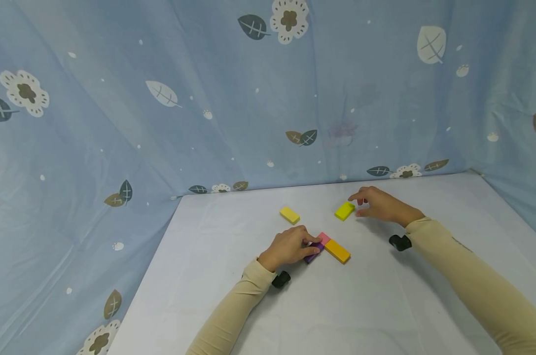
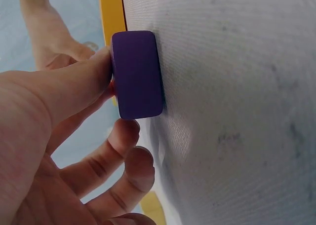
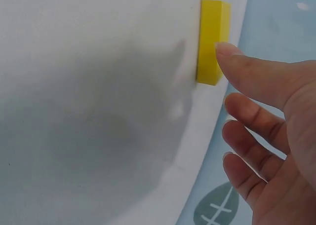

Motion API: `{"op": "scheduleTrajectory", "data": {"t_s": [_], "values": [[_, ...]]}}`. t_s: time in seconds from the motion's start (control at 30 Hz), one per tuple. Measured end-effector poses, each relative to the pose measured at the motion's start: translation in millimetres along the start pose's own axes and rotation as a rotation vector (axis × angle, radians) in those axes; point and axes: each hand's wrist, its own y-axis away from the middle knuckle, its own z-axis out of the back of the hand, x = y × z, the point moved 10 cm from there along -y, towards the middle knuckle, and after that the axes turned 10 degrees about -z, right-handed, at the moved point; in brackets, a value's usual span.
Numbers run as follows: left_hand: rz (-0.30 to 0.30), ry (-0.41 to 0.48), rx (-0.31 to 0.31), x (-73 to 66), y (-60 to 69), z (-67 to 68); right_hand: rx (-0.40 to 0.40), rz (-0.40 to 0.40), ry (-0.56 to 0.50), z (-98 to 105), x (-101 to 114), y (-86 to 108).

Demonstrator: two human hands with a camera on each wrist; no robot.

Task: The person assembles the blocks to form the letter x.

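My left hand (image 1: 290, 245) is at a purple block (image 2: 138, 74) that lies on the white tabletop, its thumb and index finger pinching the block. The remaining fingers are bent loosely beside it. Against the purple block's far end sits a pink block (image 1: 324, 238), partly covered by the index fingertip. An orange block (image 1: 337, 251) adjoins the pink one and slants toward the near right. Farther back, my right hand (image 1: 378, 204) hovers just right of a bright yellow block (image 1: 345, 211), thumb and fingers apart, holding nothing. In the right wrist view the thumb overlaps this yellow block (image 3: 210, 42); contact cannot be made out.
A pale yellow block (image 1: 289, 215) lies on the white cloth (image 1: 232, 231), behind the left hand. Blue patterned curtain (image 1: 232, 123) hangs along the back and the sides of the table. Each wrist carries a small black device (image 1: 400, 242).
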Motion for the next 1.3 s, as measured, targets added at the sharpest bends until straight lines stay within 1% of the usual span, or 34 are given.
{"op": "scheduleTrajectory", "data": {"t_s": [0.27,0.53,0.77,0.9,1.03,1.3], "values": [[0.003,0.011,-0.010,0.4,0.7,0.8,-0.012,-0.006,0.004,-1.9,-2.2,-3.1],[0.004,-0.003,0.002,2.3,1.0,-0.5,-0.030,-0.022,0.012,-5.6,-2.2,-7.4],[0.006,0.002,-0.002,1.8,1.1,-0.6,-0.016,-0.039,0.013,-11.0,1.5,-11.3],[0.005,0.018,-0.008,1.9,0.9,-0.6,-0.015,-0.018,0.029,-13.7,2.5,-13.4],[-0.005,0.006,-0.007,1.4,0.5,-0.8,-0.008,0.003,0.055,-16.2,4.5,-14.2],[-0.002,0.009,0.000,2.5,-0.6,-2.4,-0.009,-0.012,0.088,-15.5,7.3,-12.8]]}}
